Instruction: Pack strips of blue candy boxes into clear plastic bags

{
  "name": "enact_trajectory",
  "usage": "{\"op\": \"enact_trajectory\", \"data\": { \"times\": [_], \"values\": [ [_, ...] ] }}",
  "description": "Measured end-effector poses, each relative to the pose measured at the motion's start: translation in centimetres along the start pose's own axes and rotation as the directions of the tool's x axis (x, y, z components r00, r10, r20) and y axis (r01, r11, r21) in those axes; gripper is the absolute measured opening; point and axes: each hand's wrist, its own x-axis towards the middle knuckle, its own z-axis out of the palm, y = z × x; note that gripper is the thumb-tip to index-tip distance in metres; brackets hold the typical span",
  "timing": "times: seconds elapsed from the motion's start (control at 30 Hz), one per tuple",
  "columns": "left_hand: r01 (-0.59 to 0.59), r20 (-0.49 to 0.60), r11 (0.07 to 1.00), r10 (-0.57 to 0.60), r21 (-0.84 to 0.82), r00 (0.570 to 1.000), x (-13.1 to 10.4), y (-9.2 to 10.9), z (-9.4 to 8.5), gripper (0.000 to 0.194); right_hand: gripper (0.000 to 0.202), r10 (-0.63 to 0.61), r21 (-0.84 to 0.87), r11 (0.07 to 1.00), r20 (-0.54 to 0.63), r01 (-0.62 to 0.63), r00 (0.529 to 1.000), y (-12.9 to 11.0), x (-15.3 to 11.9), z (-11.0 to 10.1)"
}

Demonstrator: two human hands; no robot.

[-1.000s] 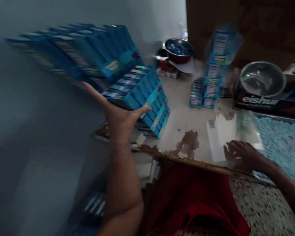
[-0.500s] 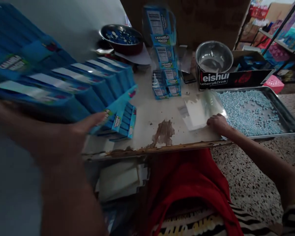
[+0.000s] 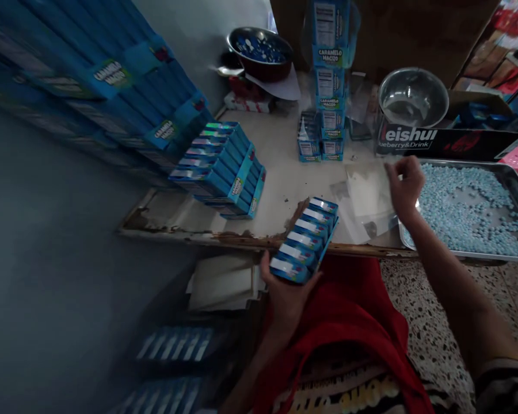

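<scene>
While the left grip (image 3: 287,302) clasps a pack of blue boxes (image 3: 304,240), with digits on both sides of its near end, the pack sits just beyond the palm, tilted, over the front edge of the tabletop (image 3: 280,184); I can't tell from here whether the two touch. The right grip (image 3: 406,185) has its fingers curled in by some clear plastic bags (image 3: 365,192), and I can't make out whether it pinches the film. Just right of that grip lies a metal tray (image 3: 515,177) spread with pale blue pellets (image 3: 461,215). Farther beyond it are a steel bowl (image 3: 414,95) and a black printed carton (image 3: 461,145). Ahead and left of the left grip stands a stack of blue packs (image 3: 227,172). Between the two grips, farther back, rises a tower of similar packs (image 3: 330,83).
</scene>
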Motion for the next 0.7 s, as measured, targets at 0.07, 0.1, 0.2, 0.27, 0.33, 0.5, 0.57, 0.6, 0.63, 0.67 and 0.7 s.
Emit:
{"op": "enact_trajectory", "data": {
  "times": [0.07, 0.1, 0.2, 0.27, 0.33, 0.5, 0.57, 0.6, 0.63, 0.67, 0.7],
  "values": [
    [0.088, 0.097, 0.993, -0.08, -0.08, 0.992, -1.3, -0.5, -0.7, 0.164, 0.02, -0.083, -0.142, 0.982, 0.283, 0.128, 0.956, -2.3, -1.5, 3.7],
    [0.126, 0.17, 0.981, -0.1, -0.151, 0.98, -1.4, -0.5, -1.3, 0.161, 0.019, -0.07, -0.17, 0.97, 0.49, 0.174, 0.869, -3.1, -2.2, 5.5],
    [0.282, 0.315, 0.934, -0.206, -0.218, 0.926, -0.4, 0.7, -3.5, 0.097, 0.012, -0.031, -0.101, 0.97, 0.847, 0.219, 0.531, -4.3, -3.8, 9.9],
    [0.417, 0.387, 0.887, -0.32, -0.199, 0.865, 0.4, 1.6, -4.7, 0.063, 0.011, -0.062, -0.032, 0.977, 0.902, 0.209, 0.428, -4.4, -4.3, 11.0],
    [0.524, 0.516, 0.822, -0.357, -0.224, 0.779, 0.7, 1.8, -5.3, 0.068, 0.011, -0.086, 0.009, 0.978, 0.926, 0.208, 0.367, -4.6, -4.7, 10.9],
    [0.582, 0.766, 0.786, -0.239, -0.209, 0.597, 0.7, -0.3, -6.0, 0.105, 0.013, -0.117, 0.043, 0.965, 0.953, 0.258, 0.28, -5.6, -5.3, 9.4],
    [0.591, 0.812, 0.791, -0.237, -0.158, 0.533, 2.2, -0.3, -6.7, 0.101, 0.014, -0.142, 0.014, 0.932, 0.934, 0.362, 0.329, -6.2, -5.0, 9.1],
    [0.557, 0.819, 0.824, -0.243, -0.109, 0.52, 3.5, 0.2, -7.0, 0.085, 0.016, -0.176, -0.002, 0.901, 0.912, 0.433, 0.37, -6.5, -4.8, 9.0],
    [0.484, 0.805, 0.873, -0.243, -0.062, 0.542, 5.2, 1.0, -7.2, 0.065, 0.019, -0.225, -0.012, 0.864, 0.885, 0.503, 0.408, -6.8, -4.4, 9.0],
    [0.337, 0.755, 0.942, -0.221, 0.0, 0.617, 7.2, 2.0, -7.0, 0.038, 0.023, -0.284, -0.012, 0.825, 0.855, 0.565, 0.433, -7.2, -4.1, 9.1],
    [0.143, 0.652, 0.988, -0.141, 0.051, 0.745, 9.3, 3.2, -6.6, 0.016, 0.026, -0.348, 0.002, 0.786, 0.829, 0.619, 0.438, -7.6, -3.7, 9.1]
  ]
}}
